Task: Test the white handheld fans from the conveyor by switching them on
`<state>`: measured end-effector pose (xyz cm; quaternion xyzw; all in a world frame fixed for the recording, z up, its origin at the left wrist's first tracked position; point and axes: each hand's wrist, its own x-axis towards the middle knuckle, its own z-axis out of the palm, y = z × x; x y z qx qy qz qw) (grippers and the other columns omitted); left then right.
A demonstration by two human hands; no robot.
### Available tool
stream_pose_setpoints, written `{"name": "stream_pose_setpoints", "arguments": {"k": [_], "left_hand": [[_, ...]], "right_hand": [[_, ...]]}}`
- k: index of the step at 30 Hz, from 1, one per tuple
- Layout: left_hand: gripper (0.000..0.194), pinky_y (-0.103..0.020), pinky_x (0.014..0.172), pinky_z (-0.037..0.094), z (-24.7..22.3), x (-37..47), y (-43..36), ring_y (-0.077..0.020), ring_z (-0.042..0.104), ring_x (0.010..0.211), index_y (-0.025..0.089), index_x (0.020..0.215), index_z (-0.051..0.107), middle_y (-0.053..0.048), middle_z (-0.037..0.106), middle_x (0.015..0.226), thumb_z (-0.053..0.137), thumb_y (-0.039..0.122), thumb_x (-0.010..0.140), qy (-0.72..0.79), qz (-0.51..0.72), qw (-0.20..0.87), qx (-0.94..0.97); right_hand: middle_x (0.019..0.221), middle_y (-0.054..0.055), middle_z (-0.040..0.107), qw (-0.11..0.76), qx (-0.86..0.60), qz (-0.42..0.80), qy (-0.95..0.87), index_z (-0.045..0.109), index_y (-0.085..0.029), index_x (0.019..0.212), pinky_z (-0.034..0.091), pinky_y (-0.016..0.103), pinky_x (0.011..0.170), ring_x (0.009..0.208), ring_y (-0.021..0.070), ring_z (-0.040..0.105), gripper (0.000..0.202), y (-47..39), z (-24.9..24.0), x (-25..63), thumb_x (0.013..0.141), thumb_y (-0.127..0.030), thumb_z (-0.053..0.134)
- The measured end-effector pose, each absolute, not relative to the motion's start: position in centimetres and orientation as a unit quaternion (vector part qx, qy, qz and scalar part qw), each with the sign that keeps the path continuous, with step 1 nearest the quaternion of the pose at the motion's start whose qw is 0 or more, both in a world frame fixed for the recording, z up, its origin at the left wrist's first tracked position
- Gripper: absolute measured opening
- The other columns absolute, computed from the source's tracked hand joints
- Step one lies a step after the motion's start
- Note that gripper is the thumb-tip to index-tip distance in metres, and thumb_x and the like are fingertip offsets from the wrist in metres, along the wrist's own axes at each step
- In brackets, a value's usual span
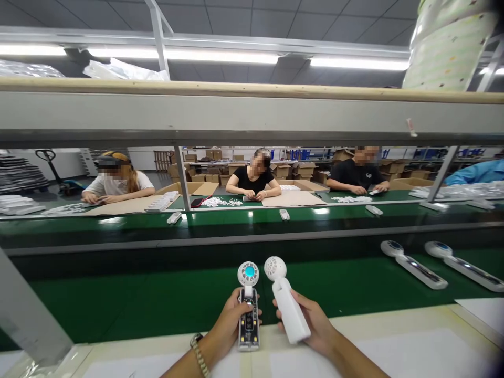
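My left hand grips a handheld fan with a dark front panel, its round head with a turquoise centre pointing up; the thumb rests on the panel. Beside it, my right hand is wrapped round a white handheld fan that leans to the left, its smooth back facing me. The two fans are close together but apart. On the green surface to the right lie two more fans, one nearer and another farther right, both with heads toward the upper left.
A pale work surface runs along my front edge. Behind the green belt, which carries small white parts, three people sit working. A shelf beam crosses above; a metal post stands at left. Cardboard lies opposite.
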<state>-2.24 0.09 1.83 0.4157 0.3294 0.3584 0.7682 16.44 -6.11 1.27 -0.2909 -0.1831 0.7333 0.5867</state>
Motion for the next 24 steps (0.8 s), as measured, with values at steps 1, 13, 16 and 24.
{"name": "stream_pose_setpoints", "arguments": {"k": [1,13,16,24], "left_hand": [[0.032,-0.038,0.071,0.051,1.8,-2.2,0.1,-0.0183,0.061,0.076,0.018,0.097,0.043,-0.008,0.056,0.105,0.055,0.010,0.069,0.329,0.359,0.766,0.418],[0.034,-0.036,0.072,0.050,0.3,-2.5,0.6,-0.0202,0.063,0.079,0.019,0.099,0.047,-0.008,0.058,0.105,0.059,0.016,0.067,0.325,0.350,0.757,0.446],[0.036,-0.037,0.074,0.050,0.1,-2.6,0.7,-0.0206,0.062,0.081,0.019,0.101,0.046,-0.010,0.056,0.111,0.059,0.016,0.067,0.318,0.348,0.757,0.454],[0.040,-0.037,0.078,0.049,0.7,-2.8,0.5,-0.0208,0.061,0.087,0.021,0.104,0.048,-0.009,0.054,0.114,0.062,0.019,0.067,0.316,0.336,0.750,0.474]], "right_hand": [[0.086,0.011,0.067,0.607,-0.284,0.716,-0.198,0.055,-0.012,0.099,0.050,0.033,0.064,0.068,0.0182,0.062,0.029,-6.1,1.2,16.5,0.079,-0.033,0.060],[0.081,0.007,0.068,0.644,-0.416,0.614,-0.189,0.058,-0.014,0.083,0.053,0.030,0.052,0.059,0.0169,0.063,0.028,-5.2,0.7,16.5,0.070,-0.037,0.069],[0.085,0.008,0.069,0.649,-0.414,0.603,-0.207,0.057,-0.014,0.088,0.051,0.028,0.048,0.055,0.0151,0.062,0.025,-5.5,0.6,16.2,0.072,-0.031,0.065],[0.097,0.009,0.066,0.633,-0.428,0.600,-0.236,0.045,-0.019,0.108,0.052,0.034,0.053,0.062,0.0212,0.066,0.040,-5.6,0.0,15.9,0.072,-0.029,0.061]]}}
